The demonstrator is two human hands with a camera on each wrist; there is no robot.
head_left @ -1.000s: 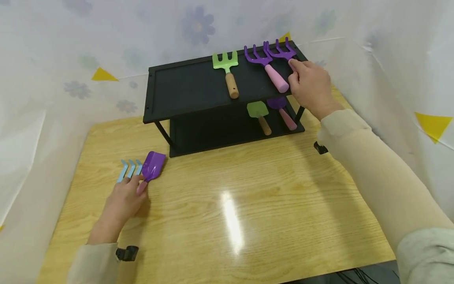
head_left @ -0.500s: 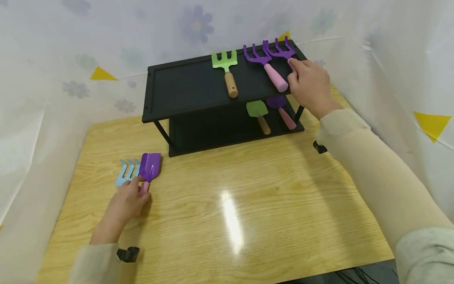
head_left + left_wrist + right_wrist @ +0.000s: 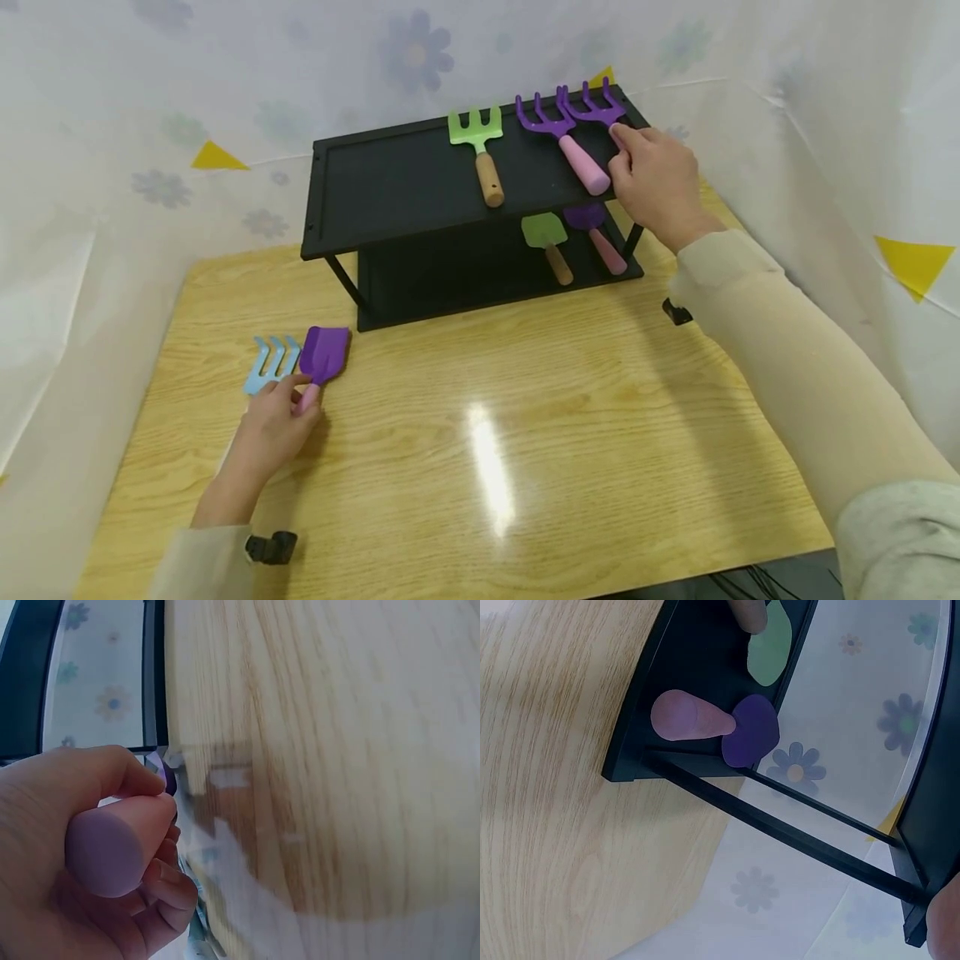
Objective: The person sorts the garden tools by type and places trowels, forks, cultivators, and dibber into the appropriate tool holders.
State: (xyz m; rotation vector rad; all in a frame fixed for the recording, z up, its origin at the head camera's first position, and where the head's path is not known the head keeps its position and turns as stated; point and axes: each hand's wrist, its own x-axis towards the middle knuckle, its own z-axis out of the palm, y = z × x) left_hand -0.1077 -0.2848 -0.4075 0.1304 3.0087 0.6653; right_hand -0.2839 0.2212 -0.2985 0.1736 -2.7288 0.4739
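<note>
In the head view my left hand (image 3: 272, 425) grips the pink handle of a purple hand shovel (image 3: 326, 353), its blade pointing away from me, low over the table. The left wrist view shows thumb and fingers curled round that handle (image 3: 112, 844). A light-blue hand rake (image 3: 264, 372) lies just left of the shovel, partly hidden by the hand. At the right end of the rack's upper shelf, my right hand (image 3: 658, 183) pinches the handle of a purple hand rake (image 3: 597, 112). Beside it lies a second purple rake with a pink handle (image 3: 583, 165).
A black two-tier rack (image 3: 390, 187) stands at the back of the wooden table (image 3: 585, 433). A green hand fork (image 3: 480, 137) lies on its upper shelf. Below are a green trowel (image 3: 545, 231) and a purple one with pink handle (image 3: 607, 252). White flowered sheeting (image 3: 345, 67) surrounds the table.
The shovel's blade swung left, then back right, ending slightly nearer me. My left hand shifted slightly right and toward me, showing more of the blue rake. The right hand stayed still.
</note>
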